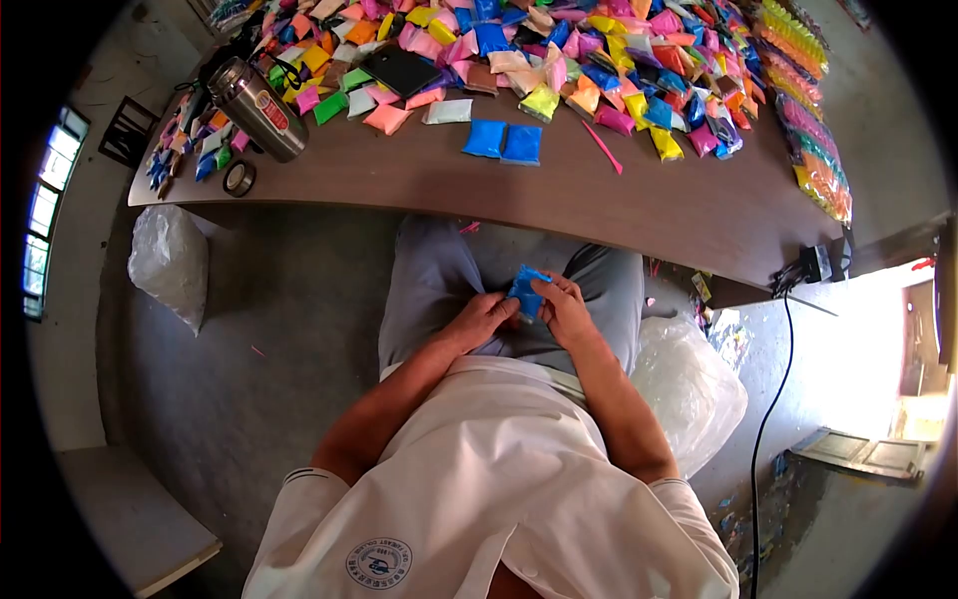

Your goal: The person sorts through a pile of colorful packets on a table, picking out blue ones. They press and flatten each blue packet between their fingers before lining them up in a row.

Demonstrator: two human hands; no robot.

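In my lap I hold a small blue powder packet with both hands. My left hand pinches its lower left side and my right hand grips its right edge. Both hands rest over my grey trousers, below the front edge of the brown table. Two more blue packets lie side by side on the table, a little apart from the big heap.
A heap of several coloured packets covers the table's far side, with stacked bundles at its right end. A steel flask, a tape roll, a black notebook and a pink stick lie there. Plastic bags sit on the floor.
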